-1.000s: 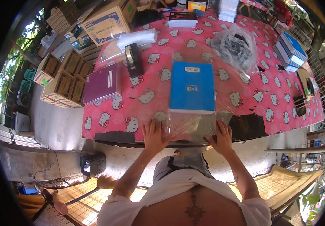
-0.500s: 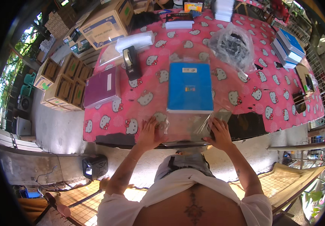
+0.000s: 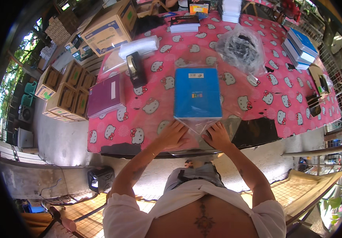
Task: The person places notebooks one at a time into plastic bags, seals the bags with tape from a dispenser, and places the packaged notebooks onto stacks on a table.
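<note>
A stack of blue spiral notebooks (image 3: pixel 197 85) lies in front of me on clear plastic film (image 3: pixel 196 123). The film's near end is folded inward to a point. My left hand (image 3: pixel 173 135) presses on the film at the stack's near left corner, fingers stretched out and thumb apart. At the near right corner, my right hand (image 3: pixel 217 137) rests on the film with fingers extended and thumb spread. A purple notebook stack (image 3: pixel 106 96) sits to the left. Beyond it stands a black tape dispenser (image 3: pixel 136 70).
A roll of clear film (image 3: pixel 139 47) and a big carton (image 3: pixel 109 29) stand far left. A crumpled plastic bag (image 3: pixel 240 49) lies at the far right, with more blue notebooks (image 3: pixel 301 47) beyond. Smaller cartons (image 3: pixel 66 93) are stacked left of the pink table (image 3: pixel 151 106).
Both hands have moved inward toward each other, bringing the film's sides in at the near end of the blue stack. The view has shifted slightly.
</note>
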A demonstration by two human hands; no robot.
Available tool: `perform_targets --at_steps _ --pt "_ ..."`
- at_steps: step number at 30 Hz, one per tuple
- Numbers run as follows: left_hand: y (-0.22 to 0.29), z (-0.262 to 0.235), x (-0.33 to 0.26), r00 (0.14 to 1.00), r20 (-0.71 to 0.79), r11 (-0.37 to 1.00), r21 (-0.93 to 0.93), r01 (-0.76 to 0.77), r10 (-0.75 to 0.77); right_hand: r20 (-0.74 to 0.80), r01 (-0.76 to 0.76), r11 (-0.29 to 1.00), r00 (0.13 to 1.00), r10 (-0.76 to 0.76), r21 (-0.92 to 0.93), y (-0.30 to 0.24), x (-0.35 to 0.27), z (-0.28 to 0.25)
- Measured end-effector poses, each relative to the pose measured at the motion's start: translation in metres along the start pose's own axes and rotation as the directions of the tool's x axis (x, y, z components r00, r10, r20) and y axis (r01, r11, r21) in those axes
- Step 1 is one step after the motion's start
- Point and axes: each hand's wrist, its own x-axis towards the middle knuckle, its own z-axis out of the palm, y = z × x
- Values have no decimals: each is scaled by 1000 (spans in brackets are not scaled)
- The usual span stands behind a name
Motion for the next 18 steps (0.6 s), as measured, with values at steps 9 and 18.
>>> perform_targets --at_steps 9,18 --pt "4 13 -19 966 -221 979 -180 96 -136 -57 -129 932 986 158 339 22 -14 3" --pt "8 10 16 356 414 -434 -900 24 -838 347 -368 -126 632 693 921 13 17 -24"
